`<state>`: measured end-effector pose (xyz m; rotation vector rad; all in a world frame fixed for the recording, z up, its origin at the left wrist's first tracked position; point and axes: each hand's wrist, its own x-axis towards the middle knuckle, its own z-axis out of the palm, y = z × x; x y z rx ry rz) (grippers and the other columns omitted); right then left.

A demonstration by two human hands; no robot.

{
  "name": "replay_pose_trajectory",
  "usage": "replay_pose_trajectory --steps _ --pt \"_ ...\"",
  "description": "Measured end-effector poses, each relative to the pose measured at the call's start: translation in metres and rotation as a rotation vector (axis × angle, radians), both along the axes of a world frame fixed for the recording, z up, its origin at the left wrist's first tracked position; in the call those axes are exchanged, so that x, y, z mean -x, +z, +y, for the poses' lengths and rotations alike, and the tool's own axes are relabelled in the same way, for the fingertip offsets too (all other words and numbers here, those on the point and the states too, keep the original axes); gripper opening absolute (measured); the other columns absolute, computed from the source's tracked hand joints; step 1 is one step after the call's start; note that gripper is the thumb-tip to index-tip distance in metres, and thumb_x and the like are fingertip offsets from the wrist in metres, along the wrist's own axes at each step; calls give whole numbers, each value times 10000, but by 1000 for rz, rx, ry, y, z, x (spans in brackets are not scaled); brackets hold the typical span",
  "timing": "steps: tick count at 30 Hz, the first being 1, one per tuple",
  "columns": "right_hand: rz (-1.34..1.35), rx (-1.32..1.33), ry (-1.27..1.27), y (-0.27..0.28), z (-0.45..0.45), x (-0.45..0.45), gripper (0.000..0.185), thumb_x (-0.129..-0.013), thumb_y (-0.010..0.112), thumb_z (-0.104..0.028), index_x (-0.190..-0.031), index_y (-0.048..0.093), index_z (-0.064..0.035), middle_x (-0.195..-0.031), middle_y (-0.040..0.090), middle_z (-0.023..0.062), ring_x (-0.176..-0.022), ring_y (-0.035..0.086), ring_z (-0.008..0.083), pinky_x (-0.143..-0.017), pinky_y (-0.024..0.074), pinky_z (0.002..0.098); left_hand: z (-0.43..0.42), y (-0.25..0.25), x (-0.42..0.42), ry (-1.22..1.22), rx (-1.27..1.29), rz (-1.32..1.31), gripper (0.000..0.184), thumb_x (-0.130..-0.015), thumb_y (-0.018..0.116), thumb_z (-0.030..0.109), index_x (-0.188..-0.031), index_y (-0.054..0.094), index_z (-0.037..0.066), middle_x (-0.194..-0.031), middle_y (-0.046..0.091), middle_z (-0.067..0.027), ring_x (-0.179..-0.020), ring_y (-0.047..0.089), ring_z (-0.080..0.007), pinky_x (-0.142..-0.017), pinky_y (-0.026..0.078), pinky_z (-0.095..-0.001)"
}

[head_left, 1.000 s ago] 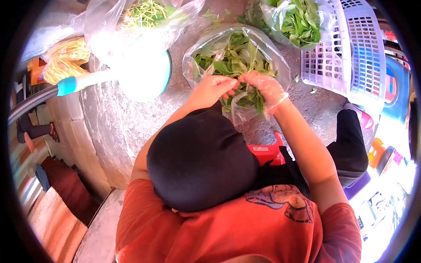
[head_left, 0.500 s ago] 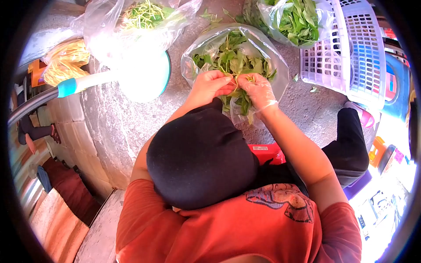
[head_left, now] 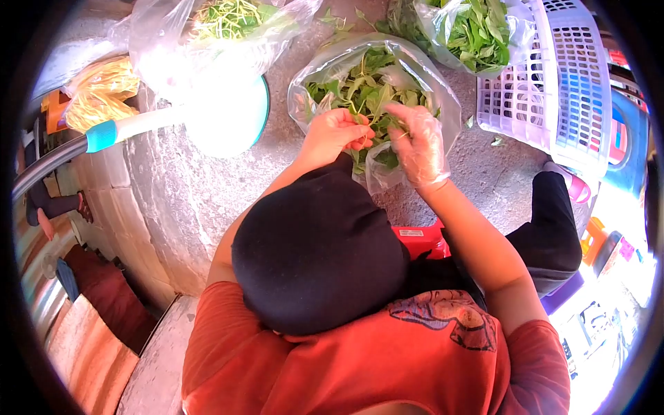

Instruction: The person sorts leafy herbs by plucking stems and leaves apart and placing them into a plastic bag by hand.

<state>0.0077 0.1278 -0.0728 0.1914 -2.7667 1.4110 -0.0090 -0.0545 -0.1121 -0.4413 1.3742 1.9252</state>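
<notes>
An open clear plastic bag [head_left: 445, 104] of green leaves [head_left: 373, 86] lies on the concrete floor, beneath both hands. My left hand [head_left: 340, 136], bare, is pinched on a thin green stem at the near left side of the bag. Just to the right is my right hand [head_left: 420, 144] in a clear plastic glove, its thumb and fingers apart over the leaves. Whether anything small lies against the gloved palm is hard to tell.
A second leaf bag [head_left: 477, 34] stands beside white plastic baskets [head_left: 515, 104] at upper right. Upper left holds a bag of cut stems [head_left: 232, 21], a round, glaring white object [head_left: 225, 114] with a handle, and a yellow bundle [head_left: 104, 93]. Another person's leg [head_left: 59, 207] shows at far left.
My right hand has moved away from my left hand, and its fingers have spread. My left hand stays nearly in place, still pinching a stem.
</notes>
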Motion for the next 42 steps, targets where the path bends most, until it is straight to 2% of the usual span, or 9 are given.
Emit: replay_pose_trajectory --steps 6,12,18,22,24,28,33,35,42 --pt "-25 -239 294 -8 3 10 354 -633 604 -10 -971 615 -117 -826 541 122 -756 554 335 -663 453 415 1 9 4 -35 22 106 163 -788 638 56 -926 559 20 -800 640 -106 -674 622 -167 -577 469 -237" --pt "-67 -182 474 -12 15 14 250 -661 614 -53 -905 600 -103 -840 535 132 -810 547 336 -694 449 419 -3 5 -1 -75 -28 52 147 -790 639 57 -901 560 2 -782 638 -99 -652 612 -154 -575 468 -236" --pt "-148 30 230 -18 2 -2 144 -737 587 -82 -878 570 -56 -836 547 165 -795 541 355 -701 439 412 2 8 2 -144 -5 106 143 -790 628 39 -909 562 -4 -770 633 -100 -631 597 -145 -571 459 -235" --pt "-252 224 -96 -37 8 1 132 -768 559 -70 -894 542 -36 -783 552 172 -736 542 332 -682 431 388 2 16 3 -174 -25 84 132 -794 619 36 -905 567 -13 -769 633 -99 -625 586 -129 -573 456 -232" --pt "-264 246 -126 -10 11 11 143 -772 541 -53 -914 529 -33 -758 553 169 -712 543 317 -672 428 373 0 15 2 -207 -17 83 128 -801 617 52 -897 576 -21 -771 638 -96 -627 587 -123 -574 455 -229" --pt "178 -135 340 3 13 23 252 -730 541 -32 -978 545 -78 -804 584 135 -764 573 322 -667 441 402 1 13 0 -299 50 125 132 -809 624 86 -873 603 -26 -763 648 -83 -625 591 -117 -567 450 -226" --pt "92 -206 486 -6 11 24 260 -722 570 -68 -982 557 -81 -812 586 136 -794 568 341 -686 453 426 0 24 4 -347 116 176 122 -806 633 109 -828 629 -11 -746 644 -66 -614 584 -109 -557 444 -224" --pt "49 -183 395 -7 7 19 233 -737 568 -58 -969 557 -66 -814 587 142 -803 565 346 -693 453 428 -1 21 0 -261 58 86 135 -809 635 122 -834 640 -11 -744 644 -61 -614 583 -106 -556 444 -221" --pt "32 62 -50 -16 12 24 177 -752 566 -11 -926 553 -40 -882 597 168 -840 561 365 -737 455 410 0 24 4 -474 -15 51 197 -820 623 142 -923 641 -26 -753 639 -55 -610 567 -88 -555 437 -212"
